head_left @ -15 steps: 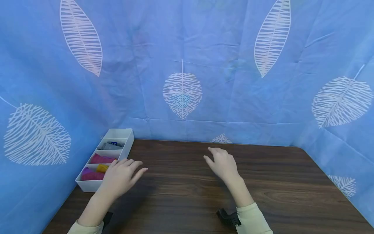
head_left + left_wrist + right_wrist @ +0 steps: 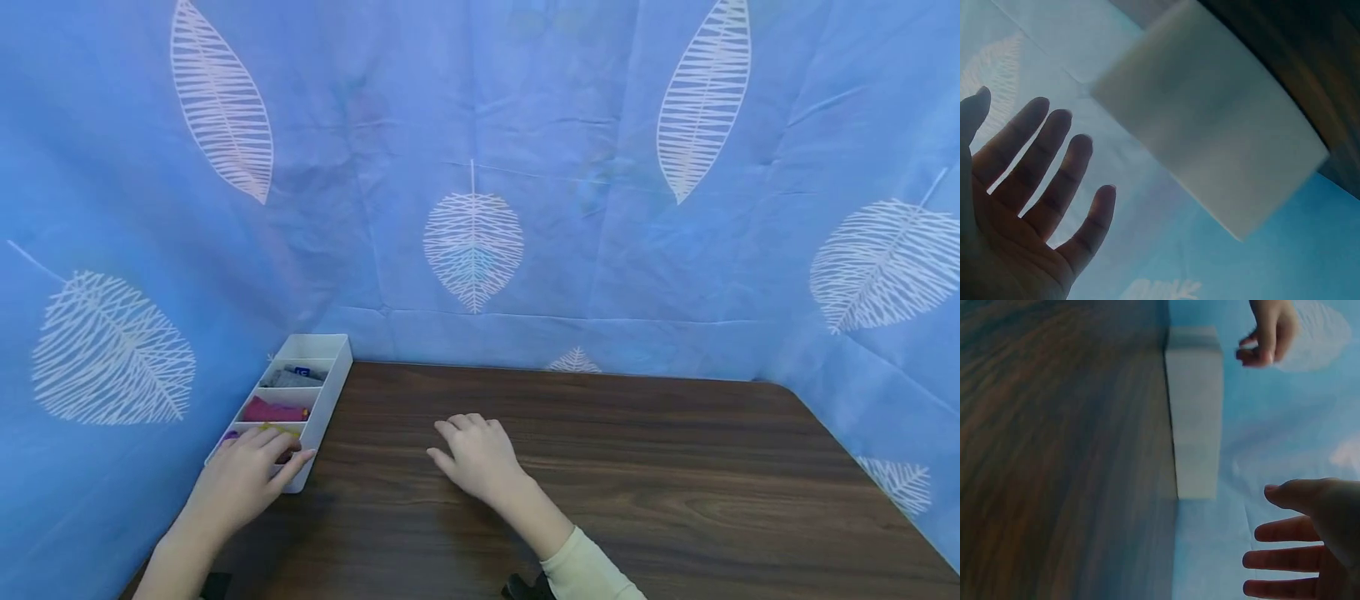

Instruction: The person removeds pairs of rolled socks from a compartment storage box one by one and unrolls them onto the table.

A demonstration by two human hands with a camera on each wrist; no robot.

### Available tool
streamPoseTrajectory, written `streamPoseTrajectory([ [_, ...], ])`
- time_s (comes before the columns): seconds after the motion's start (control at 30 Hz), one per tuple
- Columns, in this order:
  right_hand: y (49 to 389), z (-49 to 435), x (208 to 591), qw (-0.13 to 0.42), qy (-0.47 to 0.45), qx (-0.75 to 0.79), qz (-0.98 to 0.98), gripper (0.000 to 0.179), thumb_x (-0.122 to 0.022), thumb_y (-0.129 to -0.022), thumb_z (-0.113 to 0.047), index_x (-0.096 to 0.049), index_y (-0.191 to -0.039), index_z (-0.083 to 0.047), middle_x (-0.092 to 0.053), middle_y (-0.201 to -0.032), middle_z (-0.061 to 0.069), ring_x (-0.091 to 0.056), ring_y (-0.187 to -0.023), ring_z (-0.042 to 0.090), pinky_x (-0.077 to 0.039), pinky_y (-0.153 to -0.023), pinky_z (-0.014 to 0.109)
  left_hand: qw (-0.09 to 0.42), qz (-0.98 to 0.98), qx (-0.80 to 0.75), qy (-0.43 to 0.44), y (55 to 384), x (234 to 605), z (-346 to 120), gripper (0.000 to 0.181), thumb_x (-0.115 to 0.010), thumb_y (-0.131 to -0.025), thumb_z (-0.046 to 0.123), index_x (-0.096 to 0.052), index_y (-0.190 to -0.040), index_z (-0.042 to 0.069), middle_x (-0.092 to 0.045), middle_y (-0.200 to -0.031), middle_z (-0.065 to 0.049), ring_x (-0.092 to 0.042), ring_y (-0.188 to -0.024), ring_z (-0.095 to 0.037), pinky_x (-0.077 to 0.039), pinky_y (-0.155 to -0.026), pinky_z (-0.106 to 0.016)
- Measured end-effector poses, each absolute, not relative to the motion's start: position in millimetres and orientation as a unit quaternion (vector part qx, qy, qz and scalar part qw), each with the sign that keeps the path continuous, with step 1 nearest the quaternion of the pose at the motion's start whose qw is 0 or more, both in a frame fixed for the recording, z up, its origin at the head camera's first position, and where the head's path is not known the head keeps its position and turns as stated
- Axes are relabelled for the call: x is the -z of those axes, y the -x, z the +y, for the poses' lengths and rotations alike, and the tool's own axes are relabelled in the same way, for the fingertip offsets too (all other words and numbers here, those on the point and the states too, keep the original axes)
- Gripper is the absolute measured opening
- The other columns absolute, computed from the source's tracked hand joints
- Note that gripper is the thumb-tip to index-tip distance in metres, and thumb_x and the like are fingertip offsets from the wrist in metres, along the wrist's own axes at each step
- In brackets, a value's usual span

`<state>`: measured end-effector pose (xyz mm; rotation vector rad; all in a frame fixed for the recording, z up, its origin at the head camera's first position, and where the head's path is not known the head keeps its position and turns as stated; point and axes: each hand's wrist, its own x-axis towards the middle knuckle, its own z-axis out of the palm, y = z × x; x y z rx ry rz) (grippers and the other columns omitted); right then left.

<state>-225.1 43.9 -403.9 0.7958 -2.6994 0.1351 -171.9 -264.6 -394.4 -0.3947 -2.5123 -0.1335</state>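
A white divided box (image 2: 327, 410) stands at the table's left edge. Over its nearest compartment hovers my left hand (image 2: 234, 487), hiding most of what lies there; a bit of yellow cloth (image 2: 281, 430) and a purple bit (image 2: 230, 435) peek out past the fingers. In the left wrist view the fingers (image 2: 1063, 178) are spread, nothing between them, with the box's end wall (image 2: 1210, 125) ahead. A rolled pink cloth (image 2: 273, 411) and a grey cloth bundle (image 2: 294, 379) fill compartments further back. My right hand (image 2: 478, 458), empty with fingers extended, is above the middle of the table.
The dark wood table (image 2: 637, 483) extends to the right. A blue curtain (image 2: 570, 250) with white leaf prints hangs behind it and along both sides. The farthest box compartment (image 2: 318, 346) shows its pale inner wall.
My left hand has moved left and down, over the box's nearest compartment. The right hand has shifted left and closer. The view has turned slightly left.
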Motion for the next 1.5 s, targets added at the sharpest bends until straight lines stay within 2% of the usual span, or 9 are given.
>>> streamPoseTrajectory([
  [0.2, 227.1, 6.3, 405.6, 0.151, -0.321, -0.026, -0.934, 0.043, -0.052, -0.097, -0.050, -0.064, -0.128, -0.022, -0.067, -0.126, -0.002, -0.062, -0.116, 0.018, -0.054, -0.090, 0.041, 0.257, -0.960, 0.038, 0.104, 171.2, 398.1, -282.2, 0.025, -0.078, -0.079, 0.037, -0.067, -0.081, 0.014, -0.066, -0.086, -0.005, -0.059, -0.082, -0.026, -0.052, -0.070, -0.052],
  [0.43, 228.7, -35.6, 407.5, 0.137, -0.356, -0.011, -0.924, 0.046, -0.046, -0.099, -0.054, -0.061, -0.131, -0.027, -0.064, -0.129, -0.006, -0.061, -0.118, 0.014, -0.053, -0.091, 0.036, 0.175, -0.983, 0.039, 0.032, 172.2, 405.8, -298.4, 0.034, -0.072, -0.085, 0.045, -0.064, -0.087, 0.012, -0.062, -0.096, -0.012, -0.052, -0.090, -0.032, -0.043, -0.077, -0.060],
  [0.53, 228.4, -49.6, 410.0, 0.127, -0.362, -0.018, -0.923, 0.045, -0.044, -0.099, -0.055, -0.062, -0.131, -0.027, -0.064, -0.129, -0.006, -0.060, -0.119, 0.014, -0.053, -0.091, 0.035, 0.155, -0.987, 0.034, 0.017, 173.0, 409.4, -301.8, 0.038, -0.070, -0.086, 0.048, -0.062, -0.087, 0.011, -0.061, -0.093, -0.013, -0.052, -0.088, -0.033, -0.043, -0.076, -0.061],
  [0.8, 236.5, -73.1, 414.8, 0.153, -0.385, -0.057, -0.908, 0.042, -0.051, -0.097, -0.052, -0.067, -0.123, -0.024, -0.069, -0.118, -0.005, -0.067, -0.105, 0.012, -0.057, -0.078, 0.026, 0.171, -0.984, 0.038, 0.015, 175.6, 420.1, -298.0, 0.035, -0.073, -0.083, 0.045, -0.061, -0.085, 0.013, -0.058, -0.087, -0.009, -0.052, -0.086, -0.030, -0.044, -0.075, -0.060],
  [1.17, 258.4, -107.6, 410.9, 0.189, -0.409, -0.094, -0.888, 0.037, -0.056, -0.096, -0.050, -0.072, -0.112, -0.021, -0.069, -0.106, -0.005, -0.065, -0.090, 0.008, -0.054, -0.074, 0.015, 0.212, -0.976, 0.045, 0.026, 173.9, 423.6, -295.9, 0.036, -0.078, -0.079, 0.043, -0.061, -0.085, 0.012, -0.058, -0.084, -0.009, -0.054, -0.084, -0.029, -0.045, -0.075, -0.061],
  [1.33, 263.3, -121.4, 405.8, 0.171, -0.410, -0.099, -0.890, 0.035, -0.058, -0.093, -0.051, -0.073, -0.111, -0.024, -0.069, -0.107, -0.006, -0.063, -0.094, 0.007, -0.053, -0.078, 0.014, 0.214, -0.975, 0.048, 0.028, 173.2, 423.2, -295.0, 0.037, -0.078, -0.079, 0.043, -0.060, -0.084, 0.011, -0.058, -0.084, -0.008, -0.054, -0.085, -0.029, -0.045, -0.075, -0.060],
  [1.5, 268.0, -133.1, 400.2, 0.129, -0.412, -0.101, -0.896, 0.036, -0.061, -0.090, -0.053, -0.073, -0.109, -0.025, -0.068, -0.112, -0.007, -0.061, -0.101, 0.008, -0.053, -0.084, 0.018, 0.230, -0.971, 0.044, 0.041, 173.6, 422.5, -296.9, 0.036, -0.079, -0.078, 0.043, -0.058, -0.081, 0.013, -0.055, -0.080, -0.005, -0.051, -0.079, -0.026, -0.044, -0.068, -0.053],
])
